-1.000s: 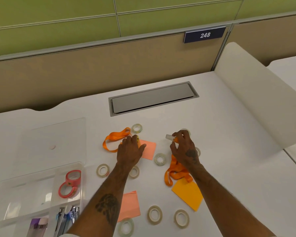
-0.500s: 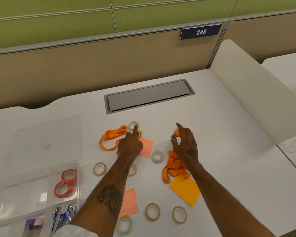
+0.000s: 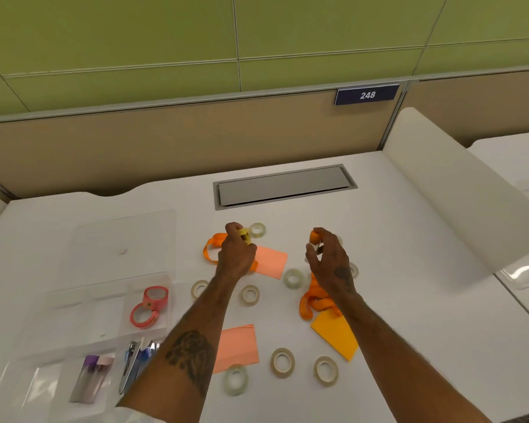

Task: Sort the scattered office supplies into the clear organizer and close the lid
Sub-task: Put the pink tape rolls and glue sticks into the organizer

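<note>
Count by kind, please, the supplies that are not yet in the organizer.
Pale tape rolls: 8 in view, one half hidden behind the right hand, which may hide more.
Paper notes: 3 (2 pink, 1 orange).
Orange lanyards: 2, one pinched by the right hand, one by the left hand.
Total: 13.

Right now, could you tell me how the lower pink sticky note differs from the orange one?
The lower pink sticky note is salmon; the orange sticky note is yellow-orange. The pink one sits roughly square to the desk edge; the orange one is turned cornerwise. Both lie flat on the desk, outside the organizer.
</note>
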The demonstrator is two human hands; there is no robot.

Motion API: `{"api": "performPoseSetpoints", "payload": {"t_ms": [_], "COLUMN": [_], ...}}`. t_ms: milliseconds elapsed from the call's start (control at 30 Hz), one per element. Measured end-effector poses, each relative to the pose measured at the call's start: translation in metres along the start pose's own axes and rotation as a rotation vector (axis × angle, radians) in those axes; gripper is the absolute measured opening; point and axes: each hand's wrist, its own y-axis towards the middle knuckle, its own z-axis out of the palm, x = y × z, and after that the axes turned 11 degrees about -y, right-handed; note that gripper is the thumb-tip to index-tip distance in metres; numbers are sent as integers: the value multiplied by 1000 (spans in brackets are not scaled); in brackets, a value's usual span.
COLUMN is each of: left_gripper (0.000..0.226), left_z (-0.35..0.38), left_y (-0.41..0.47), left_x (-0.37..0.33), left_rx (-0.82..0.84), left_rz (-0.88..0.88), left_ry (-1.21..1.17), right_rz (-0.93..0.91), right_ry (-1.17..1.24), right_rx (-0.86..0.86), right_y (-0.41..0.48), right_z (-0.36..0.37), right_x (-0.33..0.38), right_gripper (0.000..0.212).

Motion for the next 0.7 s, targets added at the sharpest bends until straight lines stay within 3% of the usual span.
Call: {"api": "performPoseSetpoints", "payload": {"t_ms": [367, 700], "left_gripper": [42, 38], "left_z": [-99, -231], "left_y": [-44, -90], "left_x": [26, 82], "left_rx": [-67, -91], "left_rz": [196, 224], "left_ry": [-10, 71], "right_rz": [-143, -187], "right_ry": [-45, -10], "right_rx": [95, 132], "right_y": [-30, -93], "right_z": [26, 81], "right_x": [78, 185], "right_gripper": [37, 30]}}
